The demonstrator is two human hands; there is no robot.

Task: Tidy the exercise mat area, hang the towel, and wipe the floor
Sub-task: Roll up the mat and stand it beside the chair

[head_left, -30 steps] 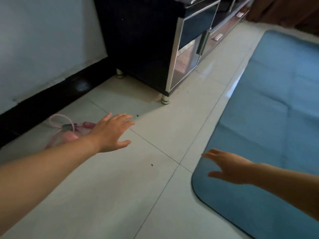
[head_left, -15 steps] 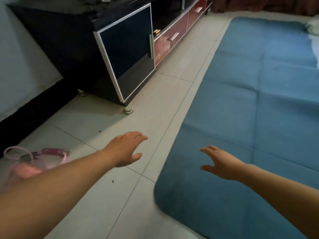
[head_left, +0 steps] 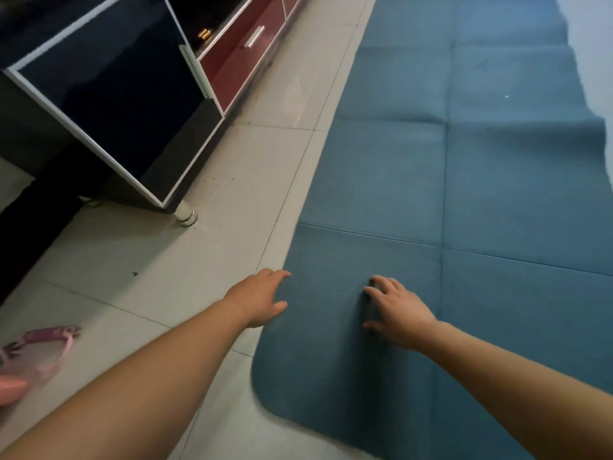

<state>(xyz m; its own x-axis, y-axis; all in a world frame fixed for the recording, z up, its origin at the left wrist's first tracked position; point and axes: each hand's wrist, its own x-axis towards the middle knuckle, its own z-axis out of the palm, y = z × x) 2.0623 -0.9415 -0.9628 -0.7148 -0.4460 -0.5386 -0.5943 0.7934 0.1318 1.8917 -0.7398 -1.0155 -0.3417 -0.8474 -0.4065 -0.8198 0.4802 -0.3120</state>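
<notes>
Both hands have been brought onto the blue exercise mat [head_left: 464, 180], filling the frame's right: left hand [head_left: 257, 298] and right hand [head_left: 396, 312] are spread open, empty. Tidying is judged underway; next, the rounded near edge must be gripped.

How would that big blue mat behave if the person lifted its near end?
The blue foam-like exercise mat would probably flop and bend: fold creases cross it. It lies thin and flat, so it is likely light. On glossy tiles it may slide.
</notes>
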